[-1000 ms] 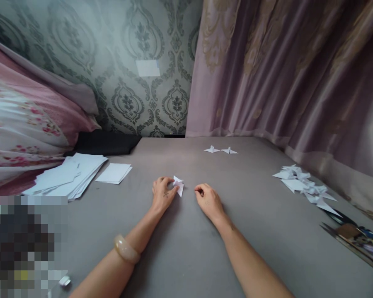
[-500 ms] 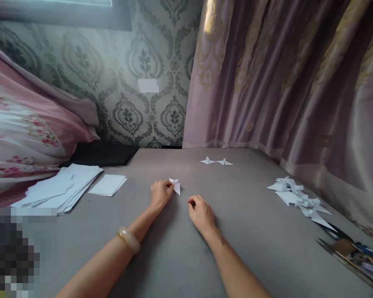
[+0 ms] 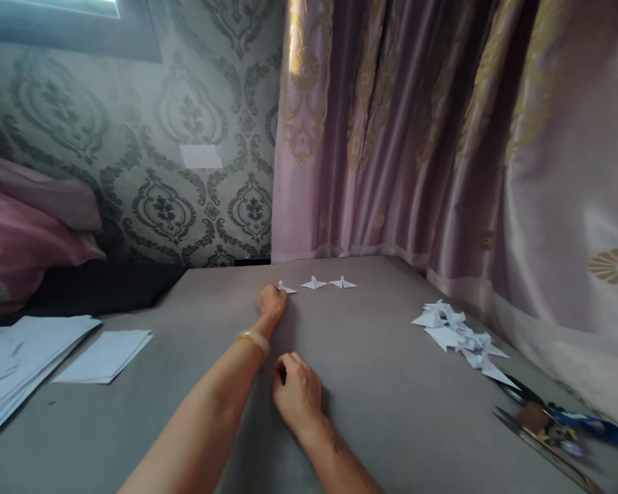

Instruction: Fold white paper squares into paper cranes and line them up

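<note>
Far out on the table, my left hand (image 3: 271,300) pinches a folded white paper crane (image 3: 288,289) at its left side; the fingertips are partly hidden. Just to the right of it, two similar paper cranes (image 3: 314,282) stand in a row with their wings spread. My right hand (image 3: 297,391) rests closer to me on the grey tabletop, fingers curled in, and nothing shows in it. A heap of folded white paper pieces (image 3: 458,335), which look like more cranes, lies at the right.
Stacked white sheets (image 3: 25,353) and smaller square papers (image 3: 106,357) lie on the left. A folded black cloth (image 3: 97,285) is behind them. Scissors (image 3: 546,446) and small clutter sit at the right edge, near the curtain (image 3: 350,137).
My left hand has carried the paper crane farther away, into line with the other two. My right hand stays curled on the table. The view has turned right.
</note>
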Available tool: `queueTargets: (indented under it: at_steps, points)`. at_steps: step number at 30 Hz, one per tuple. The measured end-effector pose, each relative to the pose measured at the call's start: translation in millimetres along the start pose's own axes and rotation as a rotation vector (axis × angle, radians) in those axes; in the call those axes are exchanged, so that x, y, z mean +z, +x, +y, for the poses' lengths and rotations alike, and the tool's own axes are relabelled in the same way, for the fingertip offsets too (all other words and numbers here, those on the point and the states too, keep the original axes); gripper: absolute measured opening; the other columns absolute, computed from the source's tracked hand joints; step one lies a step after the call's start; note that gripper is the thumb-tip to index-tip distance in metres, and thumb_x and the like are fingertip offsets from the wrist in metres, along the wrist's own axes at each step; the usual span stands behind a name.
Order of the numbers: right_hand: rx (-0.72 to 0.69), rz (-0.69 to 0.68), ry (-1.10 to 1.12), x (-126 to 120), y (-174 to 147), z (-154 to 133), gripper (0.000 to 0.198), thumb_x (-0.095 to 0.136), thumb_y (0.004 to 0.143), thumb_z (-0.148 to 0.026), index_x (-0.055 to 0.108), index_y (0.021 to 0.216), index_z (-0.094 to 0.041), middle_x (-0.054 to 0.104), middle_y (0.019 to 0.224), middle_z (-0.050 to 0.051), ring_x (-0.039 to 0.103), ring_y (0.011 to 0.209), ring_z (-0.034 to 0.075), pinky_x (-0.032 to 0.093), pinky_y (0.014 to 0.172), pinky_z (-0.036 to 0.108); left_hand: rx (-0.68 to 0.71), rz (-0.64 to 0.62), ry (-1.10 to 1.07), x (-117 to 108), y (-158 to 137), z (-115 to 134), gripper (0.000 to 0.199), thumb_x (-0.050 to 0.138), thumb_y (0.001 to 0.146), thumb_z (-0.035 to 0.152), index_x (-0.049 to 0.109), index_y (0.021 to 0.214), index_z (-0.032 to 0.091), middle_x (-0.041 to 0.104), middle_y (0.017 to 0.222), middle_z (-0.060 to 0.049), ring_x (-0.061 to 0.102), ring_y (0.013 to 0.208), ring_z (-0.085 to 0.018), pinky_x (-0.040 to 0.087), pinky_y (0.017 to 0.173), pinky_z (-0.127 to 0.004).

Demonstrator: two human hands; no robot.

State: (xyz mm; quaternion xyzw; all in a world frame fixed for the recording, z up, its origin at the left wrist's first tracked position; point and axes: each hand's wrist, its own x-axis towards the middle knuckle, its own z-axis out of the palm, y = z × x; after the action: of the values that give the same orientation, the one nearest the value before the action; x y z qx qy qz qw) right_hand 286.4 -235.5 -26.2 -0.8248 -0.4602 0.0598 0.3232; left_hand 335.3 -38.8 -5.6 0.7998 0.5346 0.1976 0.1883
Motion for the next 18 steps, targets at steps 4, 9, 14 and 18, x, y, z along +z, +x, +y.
queueTargets:
  at_steps: [4,9,14,18]
  points:
    - [0.018,-0.002,-0.008,-1,-1,-2,0.016,0.049,0.084,-0.015,0.061,0.084,-0.025,0.066,0.088,0.000,0.064,0.081,0.017,0.036,0.063,0.025,-0.013,0.003,0.043,6,6,6,0.033,0.045,0.087,0.029,0.067,0.102,0.010,0.068,0.103,-0.020,0.061,0.103,-0.030,0.043,0.082,-0.035]
    - [0.042,-0.013,-0.018,-2,0,-4,0.014,0.049,0.085,-0.016,0.060,0.086,-0.024,0.066,0.089,0.000,0.064,0.082,0.017,0.035,0.062,0.025,-0.003,0.002,0.074,10,14,6,0.032,0.046,0.087,0.029,0.068,0.099,0.010,0.066,0.105,-0.022,0.059,0.107,-0.032,0.043,0.086,-0.038]
    - [0.031,-0.002,-0.015,-1,1,-3,0.014,0.048,0.085,-0.016,0.060,0.085,-0.024,0.066,0.087,0.000,0.063,0.081,0.016,0.033,0.060,0.025,0.006,-0.001,0.048,19,18,8,0.028,0.050,0.089,0.032,0.064,0.103,0.012,0.064,0.107,-0.016,0.059,0.105,-0.028,0.046,0.087,-0.041]
    - [0.007,0.020,-0.011,2,1,-1,0.014,0.048,0.084,-0.015,0.059,0.085,-0.024,0.066,0.087,0.000,0.063,0.079,0.016,0.032,0.059,0.025,0.035,0.006,-0.008,25,19,8,0.033,0.054,0.089,0.033,0.054,0.117,0.015,0.057,0.117,-0.009,0.058,0.100,-0.021,0.051,0.084,-0.042]
